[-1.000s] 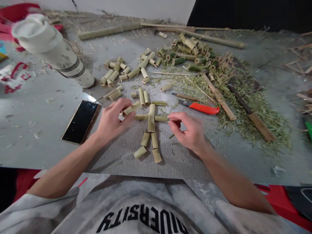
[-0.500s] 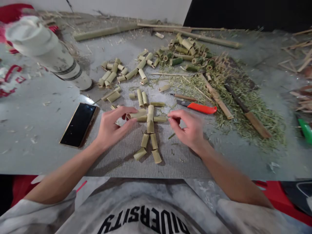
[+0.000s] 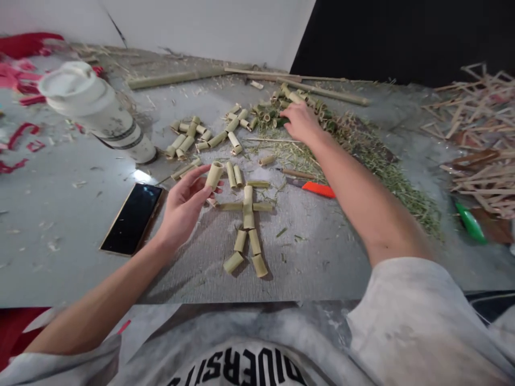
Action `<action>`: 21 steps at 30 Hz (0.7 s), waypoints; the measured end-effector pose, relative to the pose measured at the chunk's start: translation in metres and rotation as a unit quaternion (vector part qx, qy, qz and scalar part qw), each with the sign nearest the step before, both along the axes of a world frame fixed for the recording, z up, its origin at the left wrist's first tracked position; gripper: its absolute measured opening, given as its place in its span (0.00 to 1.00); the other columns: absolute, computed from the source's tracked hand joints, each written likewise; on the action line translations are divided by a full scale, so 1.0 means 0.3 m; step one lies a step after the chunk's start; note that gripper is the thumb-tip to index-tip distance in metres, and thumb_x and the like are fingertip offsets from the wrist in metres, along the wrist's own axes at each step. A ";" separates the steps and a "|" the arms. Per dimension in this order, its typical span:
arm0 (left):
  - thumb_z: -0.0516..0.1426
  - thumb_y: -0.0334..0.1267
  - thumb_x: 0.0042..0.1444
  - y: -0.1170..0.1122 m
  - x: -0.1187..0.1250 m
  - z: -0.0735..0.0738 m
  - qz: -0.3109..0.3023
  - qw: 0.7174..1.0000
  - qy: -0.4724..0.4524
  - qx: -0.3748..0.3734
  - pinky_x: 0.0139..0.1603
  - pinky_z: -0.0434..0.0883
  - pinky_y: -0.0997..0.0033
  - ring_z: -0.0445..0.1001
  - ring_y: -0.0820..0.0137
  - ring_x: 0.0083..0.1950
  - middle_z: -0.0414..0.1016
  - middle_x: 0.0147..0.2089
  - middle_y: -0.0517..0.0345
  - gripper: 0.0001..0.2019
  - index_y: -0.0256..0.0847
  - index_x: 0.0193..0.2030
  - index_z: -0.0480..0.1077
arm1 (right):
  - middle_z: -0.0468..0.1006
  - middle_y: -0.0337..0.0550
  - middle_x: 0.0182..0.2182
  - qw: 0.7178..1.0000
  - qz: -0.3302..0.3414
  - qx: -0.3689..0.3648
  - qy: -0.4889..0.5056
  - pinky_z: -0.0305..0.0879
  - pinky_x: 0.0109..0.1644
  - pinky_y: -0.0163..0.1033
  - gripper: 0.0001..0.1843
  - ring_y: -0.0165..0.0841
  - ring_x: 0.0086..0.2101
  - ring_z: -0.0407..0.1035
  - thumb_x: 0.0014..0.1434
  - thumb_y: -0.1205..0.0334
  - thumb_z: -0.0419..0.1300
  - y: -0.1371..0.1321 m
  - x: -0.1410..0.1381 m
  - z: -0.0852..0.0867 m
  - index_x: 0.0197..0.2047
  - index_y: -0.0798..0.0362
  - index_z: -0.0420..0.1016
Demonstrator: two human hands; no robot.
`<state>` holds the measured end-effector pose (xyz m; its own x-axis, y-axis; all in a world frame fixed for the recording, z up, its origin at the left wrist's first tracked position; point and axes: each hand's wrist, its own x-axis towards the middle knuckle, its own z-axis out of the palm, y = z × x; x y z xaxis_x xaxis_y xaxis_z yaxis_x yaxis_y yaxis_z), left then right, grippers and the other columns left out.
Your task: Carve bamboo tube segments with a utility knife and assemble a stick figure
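My left hand is closed on a short, hollow bamboo tube, lifted just above the table with its open end up. Below and right of it lies a stick figure of bamboo pieces, with arms spread and two jointed legs. My right hand is stretched out over a heap of green bamboo tubes. Its thumb and finger look apart at the left edge of the heap; the other fingers are partly hidden. Two split bamboo pieces stand side by side above the figure.
A phone and stacked paper cups are at left. More bamboo figures lie farther back. A red-handled knife and green shavings lie under or near my right arm. Wooden sticks are piled at far right.
My left hand has raised the bamboo tube from beside the figure's arm and tilted it upright. My right hand has left the figure's other arm and moved far forward to the heap.
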<state>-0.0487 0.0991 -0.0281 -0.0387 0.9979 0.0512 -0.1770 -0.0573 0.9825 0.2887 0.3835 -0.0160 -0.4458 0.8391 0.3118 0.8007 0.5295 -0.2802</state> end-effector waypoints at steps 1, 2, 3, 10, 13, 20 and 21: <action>0.69 0.43 0.65 0.000 0.002 0.003 0.003 1.000 -0.006 -0.005 0.49 0.81 0.66 0.87 0.66 0.49 0.89 0.54 0.50 0.22 0.47 0.64 0.80 | 0.86 0.60 0.54 1.000 -0.015 -0.006 -0.019 0.66 0.68 0.48 0.12 0.40 0.60 0.74 0.71 0.62 0.71 0.007 -0.011 -0.007 0.43 0.66 0.84; 0.70 0.43 0.64 0.000 0.004 0.008 0.003 1.000 -0.015 -0.011 0.50 0.81 0.66 0.87 0.66 0.49 0.89 0.53 0.50 0.21 0.45 0.63 0.81 | 0.85 0.61 0.55 0.999 -0.034 -0.011 -0.036 0.65 0.68 0.49 0.13 0.43 0.63 0.72 0.72 0.60 0.71 0.007 -0.021 -0.009 0.44 0.66 0.84; 0.70 0.43 0.64 -0.001 0.005 0.014 0.001 0.999 -0.027 -0.020 0.50 0.81 0.67 0.87 0.66 0.48 0.89 0.52 0.50 0.20 0.44 0.61 0.82 | 0.84 0.61 0.56 0.997 -0.055 -0.015 -0.045 0.65 0.68 0.49 0.15 0.44 0.64 0.71 0.73 0.58 0.70 0.003 -0.029 -0.005 0.44 0.65 0.84; 0.71 0.43 0.63 0.006 0.000 0.032 0.013 0.992 -0.105 -0.067 0.45 0.82 0.70 0.89 0.66 0.46 0.88 0.45 0.52 0.14 0.41 0.52 0.81 | 0.81 0.60 0.59 0.989 -0.094 -0.041 0.109 0.71 0.64 0.56 0.16 0.48 0.58 0.74 0.78 0.53 0.64 -0.138 -0.161 0.079 0.56 0.57 0.81; 0.71 0.44 0.62 0.009 -0.003 0.030 0.025 0.992 -0.104 -0.067 0.41 0.81 0.73 0.89 0.67 0.42 0.88 0.42 0.54 0.14 0.41 0.50 0.79 | 0.84 0.51 0.53 0.925 0.035 -0.229 0.302 0.79 0.53 0.51 0.12 0.43 0.50 0.78 0.78 0.53 0.63 -0.352 -0.294 0.106 0.57 0.50 0.81; 0.69 0.47 0.67 0.002 0.006 0.032 0.029 0.999 -0.020 -0.002 0.39 0.79 0.71 0.90 0.67 0.41 0.89 0.43 0.55 0.14 0.43 0.52 0.79 | 0.87 0.42 0.47 0.782 0.143 -0.418 0.441 0.72 0.40 0.40 0.12 0.34 0.40 0.75 0.66 0.55 0.72 -0.699 -0.450 0.119 0.51 0.47 0.85; 0.69 0.47 0.68 0.000 0.007 0.032 0.028 1.000 -0.003 0.005 0.39 0.79 0.70 0.89 0.66 0.40 0.88 0.42 0.56 0.14 0.43 0.52 0.79 | 0.88 0.42 0.48 0.781 0.135 -0.420 0.442 0.72 0.40 0.40 0.12 0.33 0.40 0.75 0.65 0.56 0.72 -0.700 -0.452 0.114 0.51 0.48 0.86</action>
